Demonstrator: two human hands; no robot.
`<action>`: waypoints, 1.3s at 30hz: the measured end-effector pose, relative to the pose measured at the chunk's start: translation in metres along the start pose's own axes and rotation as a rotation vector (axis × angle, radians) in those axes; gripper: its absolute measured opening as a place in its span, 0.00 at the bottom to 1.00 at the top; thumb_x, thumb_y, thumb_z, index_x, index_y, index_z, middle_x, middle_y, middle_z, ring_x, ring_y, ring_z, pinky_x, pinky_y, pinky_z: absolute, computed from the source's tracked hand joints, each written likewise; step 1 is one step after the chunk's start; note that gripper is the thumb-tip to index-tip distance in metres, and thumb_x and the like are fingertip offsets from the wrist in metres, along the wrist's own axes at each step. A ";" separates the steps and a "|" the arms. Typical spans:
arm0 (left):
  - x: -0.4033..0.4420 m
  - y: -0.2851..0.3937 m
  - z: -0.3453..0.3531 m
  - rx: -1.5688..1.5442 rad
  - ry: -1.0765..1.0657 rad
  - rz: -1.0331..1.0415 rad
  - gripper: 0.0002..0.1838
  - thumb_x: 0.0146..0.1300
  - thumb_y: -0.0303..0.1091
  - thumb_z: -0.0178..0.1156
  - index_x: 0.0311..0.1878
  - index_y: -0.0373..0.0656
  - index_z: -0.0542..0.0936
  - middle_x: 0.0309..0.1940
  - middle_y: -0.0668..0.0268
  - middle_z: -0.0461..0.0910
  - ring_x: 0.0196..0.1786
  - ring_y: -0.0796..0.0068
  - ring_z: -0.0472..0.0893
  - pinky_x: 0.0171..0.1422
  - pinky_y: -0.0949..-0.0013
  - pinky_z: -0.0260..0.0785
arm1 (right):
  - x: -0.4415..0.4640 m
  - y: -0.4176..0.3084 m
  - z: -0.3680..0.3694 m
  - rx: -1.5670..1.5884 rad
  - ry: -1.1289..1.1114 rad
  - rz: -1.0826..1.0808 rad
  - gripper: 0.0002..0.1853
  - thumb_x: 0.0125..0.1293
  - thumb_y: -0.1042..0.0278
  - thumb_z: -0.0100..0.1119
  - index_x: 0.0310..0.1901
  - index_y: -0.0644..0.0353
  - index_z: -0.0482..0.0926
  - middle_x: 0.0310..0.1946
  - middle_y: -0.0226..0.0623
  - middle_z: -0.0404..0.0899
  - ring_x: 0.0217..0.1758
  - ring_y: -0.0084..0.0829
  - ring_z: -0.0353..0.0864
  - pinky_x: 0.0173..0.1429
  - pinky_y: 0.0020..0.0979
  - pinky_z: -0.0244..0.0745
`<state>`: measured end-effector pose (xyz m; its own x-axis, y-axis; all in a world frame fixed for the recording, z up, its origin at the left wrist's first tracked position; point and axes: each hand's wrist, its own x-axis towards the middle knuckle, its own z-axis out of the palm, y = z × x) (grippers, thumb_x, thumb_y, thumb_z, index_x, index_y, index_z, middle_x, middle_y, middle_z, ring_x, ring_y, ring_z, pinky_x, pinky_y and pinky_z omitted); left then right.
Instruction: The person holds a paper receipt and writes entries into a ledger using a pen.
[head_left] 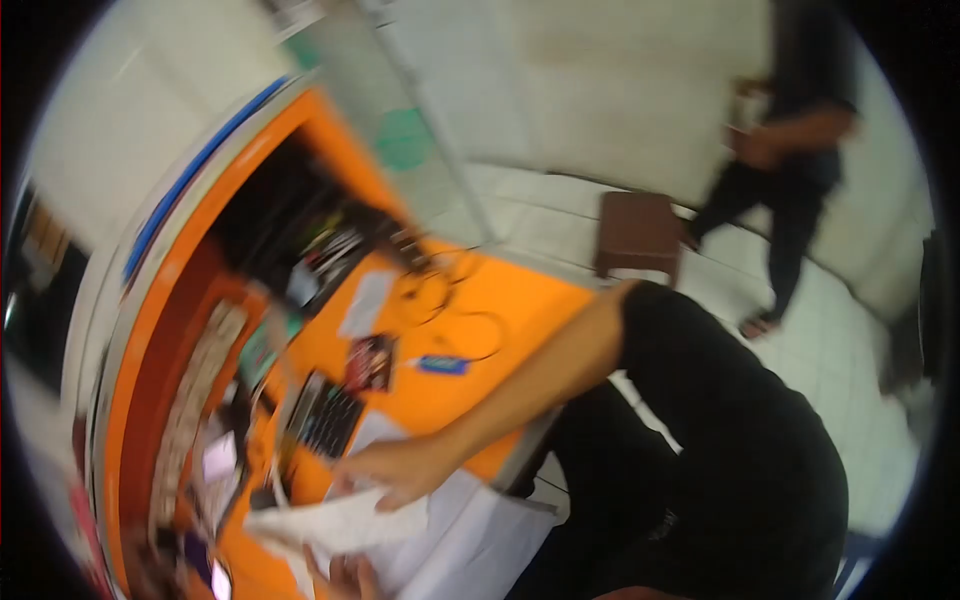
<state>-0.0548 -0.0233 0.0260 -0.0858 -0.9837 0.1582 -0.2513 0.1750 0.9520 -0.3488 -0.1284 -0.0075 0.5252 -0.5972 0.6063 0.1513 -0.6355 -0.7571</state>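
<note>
My right hand [410, 468] comes in from the right below a black sleeve. Its thumb and fingers are closed on a folded white sheet of paper [350, 522]. At the bottom edge my left hand [350, 577] is partly cut off, its bent fingers at the lower side of the same sheet; the grip is blurred. Larger white paper [470, 545] lies beneath, reaching the desk's near edge. Beyond my right hand is a dark keypad or small keyboard [328, 415].
The orange desk [530, 300] holds a dark red printed card [371, 362], a blue item [442, 365], a white slip [367, 303] and a black cable [490, 335]. A brown stool [637, 235] stands on white tiles. Another person [790, 150] in dark clothes is by the wall.
</note>
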 end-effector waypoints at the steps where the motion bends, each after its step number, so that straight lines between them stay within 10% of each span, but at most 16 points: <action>1: 0.006 0.015 0.010 0.078 0.014 -0.038 0.42 0.77 0.27 0.68 0.89 0.42 0.60 0.49 0.64 0.82 0.47 0.76 0.79 0.49 0.71 0.73 | 0.001 0.000 -0.003 0.000 -0.011 0.051 0.32 0.60 0.73 0.80 0.64 0.62 0.76 0.58 0.46 0.83 0.64 0.46 0.85 0.68 0.46 0.80; 8: -0.005 0.100 0.027 0.662 0.012 -0.275 0.35 0.81 0.44 0.71 0.82 0.36 0.70 0.70 0.50 0.83 0.72 0.65 0.82 0.78 0.60 0.77 | -0.003 0.010 -0.006 -0.066 0.004 -0.034 0.34 0.58 0.73 0.81 0.63 0.63 0.73 0.57 0.47 0.82 0.60 0.49 0.85 0.60 0.48 0.80; 9: 0.007 0.041 -0.018 0.026 0.193 -0.150 0.34 0.81 0.43 0.72 0.79 0.35 0.72 0.57 0.50 0.88 0.56 0.63 0.89 0.58 0.63 0.85 | -0.004 0.013 -0.005 -0.053 -0.010 -0.033 0.34 0.58 0.73 0.81 0.63 0.63 0.73 0.57 0.47 0.82 0.60 0.49 0.85 0.60 0.48 0.80; 10: -0.003 0.070 -0.005 0.027 0.217 -0.163 0.34 0.81 0.43 0.72 0.79 0.35 0.72 0.57 0.50 0.88 0.56 0.63 0.89 0.58 0.63 0.85 | -0.004 0.013 -0.005 -0.071 -0.007 -0.020 0.33 0.58 0.73 0.81 0.63 0.63 0.72 0.56 0.47 0.82 0.59 0.49 0.85 0.60 0.48 0.80; 12: -0.023 0.146 0.020 0.921 0.240 0.333 0.36 0.81 0.45 0.72 0.80 0.34 0.71 0.53 0.53 0.90 0.47 0.61 0.90 0.48 0.63 0.86 | -0.003 0.011 -0.003 -0.059 -0.035 -0.009 0.33 0.59 0.74 0.80 0.64 0.63 0.72 0.56 0.48 0.82 0.59 0.50 0.85 0.59 0.48 0.80; 14: -0.025 0.167 0.025 0.864 0.219 0.508 0.35 0.81 0.45 0.71 0.79 0.35 0.71 0.52 0.53 0.89 0.47 0.61 0.90 0.48 0.63 0.85 | -0.005 0.001 -0.006 -0.058 0.002 0.045 0.35 0.54 0.73 0.77 0.64 0.64 0.74 0.53 0.51 0.84 0.55 0.49 0.87 0.56 0.47 0.81; 27: -0.007 0.179 0.024 0.316 -0.024 0.386 0.27 0.82 0.45 0.69 0.72 0.39 0.73 0.51 0.57 0.89 0.46 0.64 0.89 0.47 0.65 0.83 | -0.005 -0.043 -0.021 -0.177 -0.098 0.245 0.29 0.66 0.77 0.76 0.66 0.61 0.72 0.56 0.48 0.84 0.61 0.49 0.87 0.64 0.45 0.81; 30: -0.006 0.182 0.016 0.281 -0.042 0.406 0.25 0.82 0.45 0.69 0.70 0.40 0.74 0.50 0.57 0.88 0.46 0.65 0.88 0.47 0.65 0.83 | -0.008 -0.004 0.002 -0.199 0.027 -0.051 0.29 0.69 0.76 0.75 0.67 0.59 0.73 0.51 0.46 0.84 0.54 0.45 0.87 0.57 0.46 0.80; 36: -0.003 0.187 0.011 0.193 -0.045 0.384 0.22 0.83 0.45 0.68 0.66 0.42 0.75 0.49 0.59 0.88 0.45 0.66 0.88 0.47 0.65 0.82 | -0.003 -0.035 -0.015 -0.128 -0.150 0.393 0.28 0.74 0.71 0.75 0.70 0.57 0.73 0.57 0.40 0.83 0.61 0.37 0.85 0.67 0.41 0.80; 39: -0.004 0.186 0.009 0.149 -0.025 0.378 0.20 0.83 0.46 0.67 0.65 0.43 0.75 0.49 0.60 0.88 0.45 0.67 0.88 0.47 0.66 0.82 | -0.012 0.011 -0.006 -0.269 -0.001 -0.073 0.27 0.75 0.69 0.75 0.70 0.56 0.74 0.46 0.36 0.78 0.49 0.32 0.79 0.56 0.38 0.75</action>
<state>-0.1100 0.0137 0.1997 -0.2216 -0.8477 0.4820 -0.3347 0.5304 0.7789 -0.3586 -0.1310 -0.0217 0.5222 -0.5442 0.6566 -0.0388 -0.7844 -0.6191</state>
